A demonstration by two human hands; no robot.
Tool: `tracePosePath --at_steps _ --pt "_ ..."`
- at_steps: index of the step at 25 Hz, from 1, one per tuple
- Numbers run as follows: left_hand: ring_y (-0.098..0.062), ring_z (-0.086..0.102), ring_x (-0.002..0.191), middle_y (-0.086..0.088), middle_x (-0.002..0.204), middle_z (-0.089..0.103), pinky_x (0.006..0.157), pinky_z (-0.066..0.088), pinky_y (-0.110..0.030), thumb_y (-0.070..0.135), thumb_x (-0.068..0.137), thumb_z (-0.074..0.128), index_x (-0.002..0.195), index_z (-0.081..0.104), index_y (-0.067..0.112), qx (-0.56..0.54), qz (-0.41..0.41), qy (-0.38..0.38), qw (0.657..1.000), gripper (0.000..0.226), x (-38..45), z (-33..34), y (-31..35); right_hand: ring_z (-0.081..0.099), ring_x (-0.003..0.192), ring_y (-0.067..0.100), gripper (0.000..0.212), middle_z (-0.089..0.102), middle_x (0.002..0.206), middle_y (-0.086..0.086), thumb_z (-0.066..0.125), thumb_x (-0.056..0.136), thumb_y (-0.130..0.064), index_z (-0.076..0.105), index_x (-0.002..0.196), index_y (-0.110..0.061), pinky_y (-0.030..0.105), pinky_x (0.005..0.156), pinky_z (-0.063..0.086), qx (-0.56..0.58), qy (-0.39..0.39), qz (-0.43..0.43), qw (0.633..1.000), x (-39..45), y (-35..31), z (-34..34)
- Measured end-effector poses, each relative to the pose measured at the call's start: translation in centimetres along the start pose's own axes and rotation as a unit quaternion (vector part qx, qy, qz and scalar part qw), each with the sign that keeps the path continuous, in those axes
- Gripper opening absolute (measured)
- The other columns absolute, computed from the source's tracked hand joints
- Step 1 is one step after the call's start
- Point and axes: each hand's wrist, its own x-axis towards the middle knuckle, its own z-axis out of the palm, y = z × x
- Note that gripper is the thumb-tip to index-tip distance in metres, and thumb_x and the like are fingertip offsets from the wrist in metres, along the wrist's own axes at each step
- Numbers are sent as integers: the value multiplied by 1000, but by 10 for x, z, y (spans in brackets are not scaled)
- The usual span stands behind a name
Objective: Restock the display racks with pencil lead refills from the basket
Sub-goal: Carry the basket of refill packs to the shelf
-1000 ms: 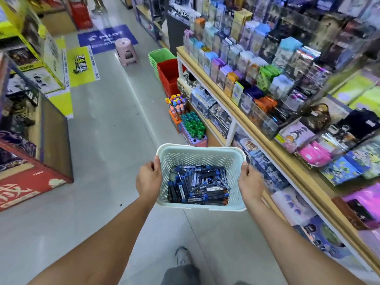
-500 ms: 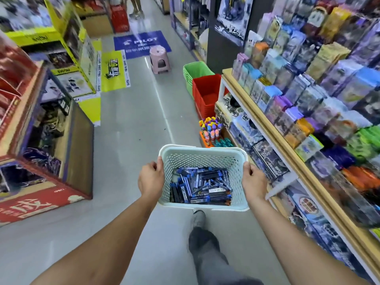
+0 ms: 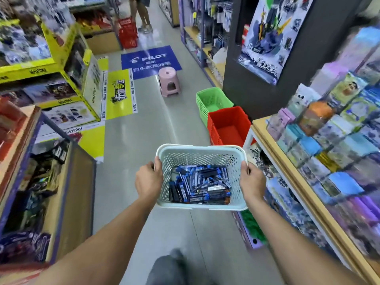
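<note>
The left hand (image 3: 148, 183) and right hand (image 3: 252, 182) each curl a grip over opposite side rims of the pale mesh basket (image 3: 200, 152), fingers wrapped round the rim, so the basket hangs between them above the aisle floor. The pencil lead refills (image 3: 200, 186) lie heaped loose in its bottom, between the two grips. Carrying well likely means keeping it level, steering past the red basket (image 3: 229, 125) ahead-right, no refill yet shelved.

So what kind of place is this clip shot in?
Most likely a stationery and toy shop aisle: a shelf packed with small boxed goods, a PILOT floor sticker, and stacked shopping baskets. Both hands carry a basket of lead refills.
</note>
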Motion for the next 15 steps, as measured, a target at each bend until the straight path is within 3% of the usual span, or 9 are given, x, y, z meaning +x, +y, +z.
tracePosePath --at_steps 4,8,15 --pt "-35 53 64 -9 55 44 56 31 -35 49 100 40 57 40 8 14 10 -21 1000 60 135 52 41 53 68 29 41 54 66 7 47 105 -36 63 84 -4 39 59 40 -13 32 12 999 103 -49 75" --pt "-35 49 65 -10 58 47 59 36 -34 50 101 40 60 42 8 4 30 -61 998 58 287 103 89 47 65 31 45 49 61 3 45 105 -36 52 70 -7 39 53 25 -37 66 22 997 212 -107 155" --pt "-41 60 71 -23 65 55 61 43 -38 48 99 44 55 37 12 -35 64 -105 992 57 523 178 190 55 74 37 41 60 71 11 47 103 -33 49 69 -12 40 64 35 -34 103 54 993 394 -211 265"
